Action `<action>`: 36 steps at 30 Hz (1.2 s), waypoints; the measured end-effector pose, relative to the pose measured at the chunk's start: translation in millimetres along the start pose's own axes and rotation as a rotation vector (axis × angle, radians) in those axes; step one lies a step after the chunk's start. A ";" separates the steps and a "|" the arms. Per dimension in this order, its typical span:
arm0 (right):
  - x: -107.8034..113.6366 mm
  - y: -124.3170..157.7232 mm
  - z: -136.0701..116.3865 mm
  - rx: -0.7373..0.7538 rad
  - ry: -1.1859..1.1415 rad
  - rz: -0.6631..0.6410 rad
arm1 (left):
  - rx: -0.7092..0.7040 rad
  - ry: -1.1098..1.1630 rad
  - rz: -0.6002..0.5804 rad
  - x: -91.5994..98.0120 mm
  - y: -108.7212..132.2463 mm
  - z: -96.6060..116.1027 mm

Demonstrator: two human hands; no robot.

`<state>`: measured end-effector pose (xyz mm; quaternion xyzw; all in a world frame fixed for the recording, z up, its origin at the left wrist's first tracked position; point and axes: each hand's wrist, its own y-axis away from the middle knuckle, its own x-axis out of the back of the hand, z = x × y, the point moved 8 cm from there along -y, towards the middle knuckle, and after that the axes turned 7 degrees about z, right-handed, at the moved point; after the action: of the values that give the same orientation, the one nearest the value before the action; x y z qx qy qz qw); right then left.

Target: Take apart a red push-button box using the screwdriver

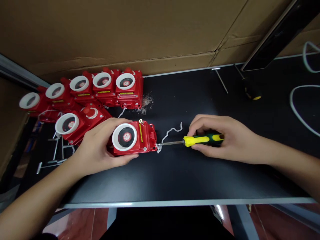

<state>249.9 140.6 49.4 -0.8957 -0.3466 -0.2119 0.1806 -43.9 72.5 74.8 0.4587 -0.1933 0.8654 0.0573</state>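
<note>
My left hand (pixel 100 146) is closed around a red box-shaped device (pixel 143 136) with a white ring, a dark round window and a yellow label strip. It rests on the black tabletop with its flanged end to the right. In my right hand (pixel 225 140) is a screwdriver (pixel 203 139) with a yellow and dark green handle. Its shaft points left, and the tip is at the corner of the flange, beside a knotted white cord (pixel 167 134). Whether the tip sits on a screw I cannot tell.
Several similar red devices (pixel 128 88) line the back left, with another (pixel 77 123) behind my left hand. Metal T-handled tools (pixel 56 156) lie at the left. A T-handled wrench (pixel 221 80), a second screwdriver (pixel 247 90) and a white cable (pixel 296 106) are at the right. Cardboard (pixel 140 33) stands behind.
</note>
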 end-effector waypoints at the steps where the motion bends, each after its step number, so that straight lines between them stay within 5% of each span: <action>1: -0.1 0.1 0.1 0.000 -0.001 0.000 | 0.004 0.002 -0.001 -0.1 -0.1 0.1; 16: -8.4 7.5 -11.5 0.100 0.114 -0.089 | -0.014 -0.029 -0.011 -2.4 3.5 3.9; 27: -7.6 13.4 -18.6 0.306 0.213 0.030 | -0.069 0.014 0.005 -5.9 3.7 4.8; 36: -15.0 15.3 -22.3 0.224 0.291 -0.101 | -0.069 0.021 0.010 -4.8 2.9 6.8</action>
<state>244.8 111.3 57.9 -0.8114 -0.3826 -0.3082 0.3166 -36.7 67.6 73.5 0.4462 -0.2245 0.8634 0.0707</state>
